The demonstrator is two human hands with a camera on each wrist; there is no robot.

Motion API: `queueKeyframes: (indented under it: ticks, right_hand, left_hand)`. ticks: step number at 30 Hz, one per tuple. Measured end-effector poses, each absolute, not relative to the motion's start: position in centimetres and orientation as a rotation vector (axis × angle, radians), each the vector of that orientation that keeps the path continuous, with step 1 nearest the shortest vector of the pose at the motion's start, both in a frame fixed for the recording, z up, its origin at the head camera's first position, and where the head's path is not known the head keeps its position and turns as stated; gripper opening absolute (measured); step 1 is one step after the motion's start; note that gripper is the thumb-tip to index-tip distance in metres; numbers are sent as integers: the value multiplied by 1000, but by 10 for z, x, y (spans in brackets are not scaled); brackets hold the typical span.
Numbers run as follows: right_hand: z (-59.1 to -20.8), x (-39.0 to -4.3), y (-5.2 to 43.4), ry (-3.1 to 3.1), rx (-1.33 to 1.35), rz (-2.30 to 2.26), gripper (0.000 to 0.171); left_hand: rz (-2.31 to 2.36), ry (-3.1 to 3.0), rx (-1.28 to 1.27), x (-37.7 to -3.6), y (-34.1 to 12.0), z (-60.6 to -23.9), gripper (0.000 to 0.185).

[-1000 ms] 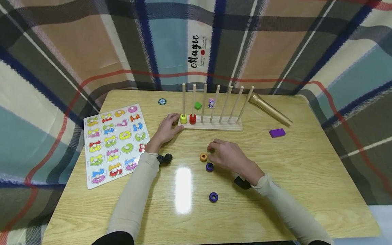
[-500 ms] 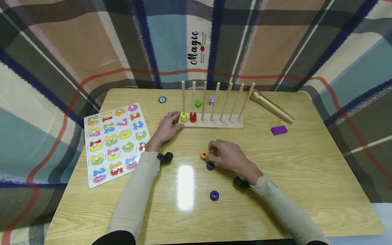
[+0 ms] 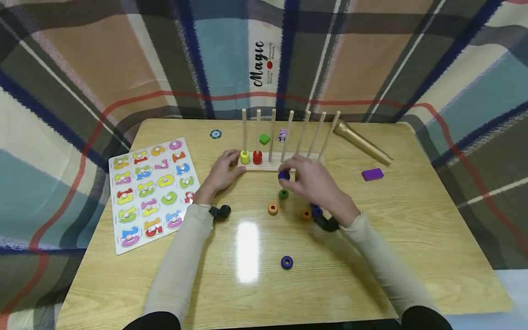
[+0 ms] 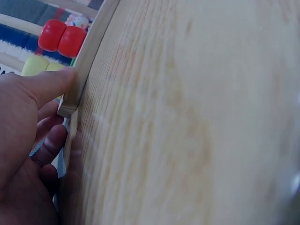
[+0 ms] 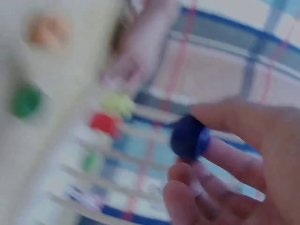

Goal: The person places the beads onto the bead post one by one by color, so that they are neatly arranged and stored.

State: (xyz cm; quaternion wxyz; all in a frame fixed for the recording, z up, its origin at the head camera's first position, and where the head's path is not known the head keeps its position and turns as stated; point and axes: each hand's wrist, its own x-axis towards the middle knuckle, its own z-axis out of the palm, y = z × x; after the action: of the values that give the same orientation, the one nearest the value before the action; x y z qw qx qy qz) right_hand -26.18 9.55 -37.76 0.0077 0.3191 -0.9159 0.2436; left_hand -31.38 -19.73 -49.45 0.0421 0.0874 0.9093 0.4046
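My left hand (image 3: 222, 172) grips the left end of a wooden peg rack (image 3: 264, 168); its thumb lies on the front edge in the left wrist view. Yellow beads (image 3: 245, 157) sit on the leftmost peg and red beads (image 3: 257, 157) on the one beside it. My right hand (image 3: 315, 181) pinches a dark blue bead (image 5: 187, 138) between thumb and fingers, just at the front of the rack. Below it on the table lie a green bead (image 3: 283, 194) and an orange bead (image 3: 272, 209). By the right wrist are another orange bead (image 3: 306, 214) and a blue bead (image 3: 316, 210).
A further blue bead (image 3: 287, 262) lies nearer the front. At left is a number puzzle board (image 3: 154, 197). Behind the rack are a green block (image 3: 264, 139), a small figure (image 3: 282, 135) and a round token (image 3: 215, 134). A gold tube (image 3: 363, 143) and purple block (image 3: 372, 174) are at right.
My right hand has picked up a blue bead from the loose beads and carried it forward to the rack, uncovering the green bead. The left hand stays at the rack's end.
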Motion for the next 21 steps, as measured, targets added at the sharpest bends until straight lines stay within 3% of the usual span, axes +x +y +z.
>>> queueKeyframes:
  ticks: [8, 21]
  right_hand:
    - [-309, -325, 72, -2525, 840, 942, 31]
    - [-308, -339, 53, -2613, 823, 835, 35]
  left_hand:
    - [1235, 2794, 283, -311, -196, -495, 65]
    - [1235, 2815, 302, -312, -197, -496, 64]
